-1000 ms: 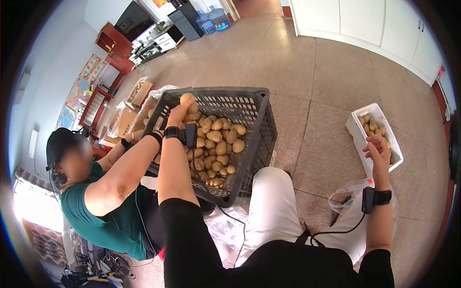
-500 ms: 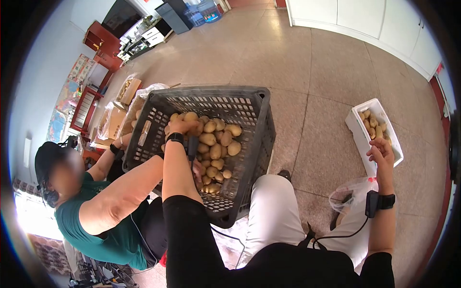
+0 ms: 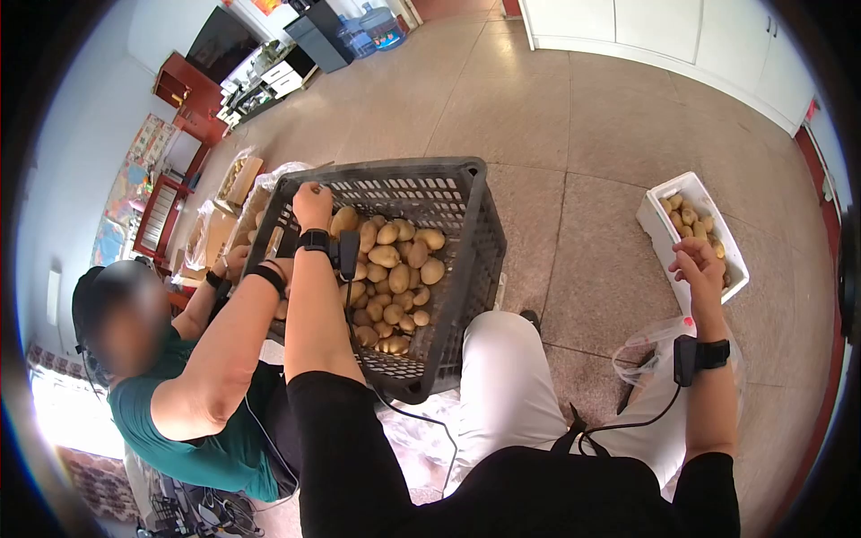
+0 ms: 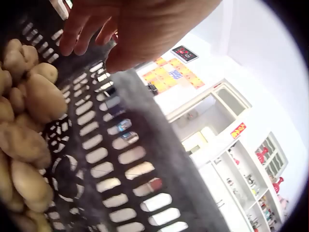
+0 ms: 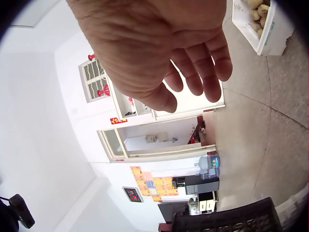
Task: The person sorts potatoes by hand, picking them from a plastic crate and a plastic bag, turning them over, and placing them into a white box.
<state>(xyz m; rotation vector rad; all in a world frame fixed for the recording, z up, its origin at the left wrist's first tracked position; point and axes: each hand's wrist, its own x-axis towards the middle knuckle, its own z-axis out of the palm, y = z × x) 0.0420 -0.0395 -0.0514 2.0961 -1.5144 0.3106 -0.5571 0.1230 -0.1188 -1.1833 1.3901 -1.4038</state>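
Note:
A black slatted plastic crate (image 3: 473, 255) on the tiled floor holds several brown potatoes (image 3: 395, 269). My left hand (image 3: 312, 204) hovers at the crate's far left rim. In the left wrist view my left hand (image 4: 91, 34) hangs with loosely curled fingers and holds nothing, above the crate wall (image 4: 125, 159) and the potatoes (image 4: 34, 101). My right hand (image 3: 695, 267) is raised over the near end of a white foam box (image 3: 657, 231) of potatoes. Its fingers are relaxed and empty in the right wrist view, where my right hand (image 5: 193, 77) shows with the foam box (image 5: 270, 36) behind it.
A person in a green shirt (image 3: 193, 408) crouches at the crate's left side, one hand (image 3: 235, 260) by its wall. A clear plastic bag (image 3: 647, 348) lies beside my right knee. Cardboard boxes (image 3: 235, 179) and furniture stand at the far left. White cabinets line the far wall.
One second ago my left hand held a potato above the crate. It then dipped into the pile and now sits empty at the far rim. My right hand barely moved.

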